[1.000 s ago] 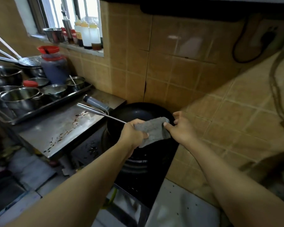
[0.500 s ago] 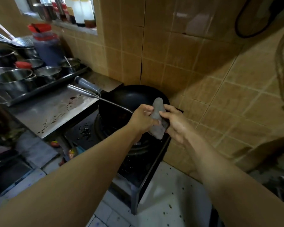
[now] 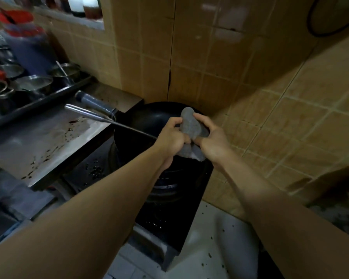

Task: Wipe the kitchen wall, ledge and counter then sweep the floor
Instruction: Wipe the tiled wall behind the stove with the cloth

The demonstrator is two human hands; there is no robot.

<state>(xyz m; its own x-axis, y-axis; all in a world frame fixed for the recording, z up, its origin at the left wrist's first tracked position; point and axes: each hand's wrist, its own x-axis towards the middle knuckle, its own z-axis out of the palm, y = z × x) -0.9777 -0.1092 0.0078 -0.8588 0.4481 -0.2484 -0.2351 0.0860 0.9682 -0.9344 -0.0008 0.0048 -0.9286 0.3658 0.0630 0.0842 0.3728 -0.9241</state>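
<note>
A grey cloth is bunched up between both hands, above the black wok. My left hand grips its lower left part with curled fingers. My right hand grips its right side, thumb over the top fold. The tan tiled wall rises behind and to the right. A steel counter with dark splatters lies to the left. The window ledge shows at top left.
A ladle handle and the wok's handle stick out left over the counter. A tray of metal bowls and a red-lidded jar sit at far left. Bottles stand on the ledge. The stove is below.
The cloth went from stretched flat between my hands to crumpled into a bunch. My hands came together, and the view tilted lower toward the stove.
</note>
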